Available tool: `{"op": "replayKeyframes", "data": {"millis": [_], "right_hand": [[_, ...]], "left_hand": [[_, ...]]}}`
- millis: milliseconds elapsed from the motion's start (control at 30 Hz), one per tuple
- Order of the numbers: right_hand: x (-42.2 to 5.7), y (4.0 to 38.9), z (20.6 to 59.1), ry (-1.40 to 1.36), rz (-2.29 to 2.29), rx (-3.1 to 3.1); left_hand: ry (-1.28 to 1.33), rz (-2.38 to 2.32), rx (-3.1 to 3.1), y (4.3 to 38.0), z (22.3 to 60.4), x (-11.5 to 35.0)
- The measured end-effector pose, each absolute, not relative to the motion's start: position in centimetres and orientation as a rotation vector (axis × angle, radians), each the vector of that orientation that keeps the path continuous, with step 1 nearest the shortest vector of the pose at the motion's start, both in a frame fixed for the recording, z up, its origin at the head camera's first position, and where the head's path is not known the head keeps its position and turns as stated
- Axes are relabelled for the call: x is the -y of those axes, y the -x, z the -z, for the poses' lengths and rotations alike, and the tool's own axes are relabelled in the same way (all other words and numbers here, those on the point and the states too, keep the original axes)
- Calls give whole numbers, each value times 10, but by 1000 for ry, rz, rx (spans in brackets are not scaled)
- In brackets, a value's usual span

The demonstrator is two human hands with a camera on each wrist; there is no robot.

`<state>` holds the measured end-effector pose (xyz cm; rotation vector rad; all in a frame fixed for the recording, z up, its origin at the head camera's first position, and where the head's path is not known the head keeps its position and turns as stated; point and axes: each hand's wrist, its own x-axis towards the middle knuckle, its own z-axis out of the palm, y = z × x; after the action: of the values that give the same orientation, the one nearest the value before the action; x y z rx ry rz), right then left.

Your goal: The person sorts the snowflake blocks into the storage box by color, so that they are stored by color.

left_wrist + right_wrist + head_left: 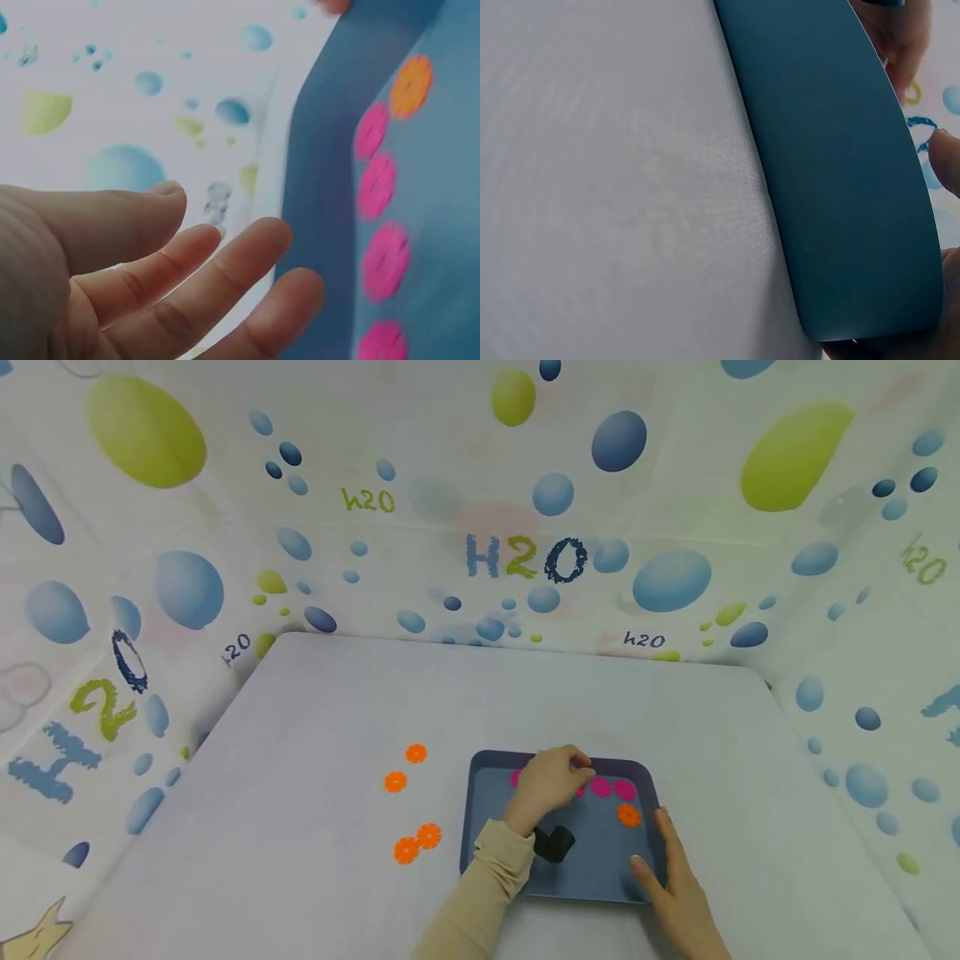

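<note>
My left hand (551, 781) reaches over the far side of a shallow blue-grey tray (585, 885). Its thumb and fingers are loosely bent and spread apart, with nothing between them in the left wrist view. Below it runs a row of flat pink discs (602, 787), partly hidden by the hand. One orange disc (629, 816) lies in the tray, nearer me than the row's right end. At the tray's right side is my right hand (678, 885), its fingers extended along the rim and its thumb over the tray's near right corner. The tray's outer wall (832, 165) fills much of the right wrist view.
Left of the tray, several orange notched discs lie on the white table: two apart farther back (416, 753) and an adjoining pair (429, 836) nearer. A black device (555, 843) is at my left wrist. Patterned cloth walls (420, 527) enclose the back and sides.
</note>
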<state>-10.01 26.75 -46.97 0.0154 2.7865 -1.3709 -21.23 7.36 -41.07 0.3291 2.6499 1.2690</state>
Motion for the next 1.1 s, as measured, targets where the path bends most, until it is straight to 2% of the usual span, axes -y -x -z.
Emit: {"op": "replayKeyframes", "data": {"millis": [300, 500, 800, 1100], "right_hand": [[-269, 99, 467, -17, 1393, -2774], [-269, 99, 467, -20, 1377, -2775], [-271, 99, 470, -23, 1350, -2771], [-270, 100, 470, -4, 1381, -2756]], "left_hand": [[-252, -1557, -2651, 233, 406, -17], [-57, -1684, -2768, 239, 409, 25], [302, -1550, -2917, 241, 439, 71], [522, -1410, -2976, 235, 460, 89]]}}
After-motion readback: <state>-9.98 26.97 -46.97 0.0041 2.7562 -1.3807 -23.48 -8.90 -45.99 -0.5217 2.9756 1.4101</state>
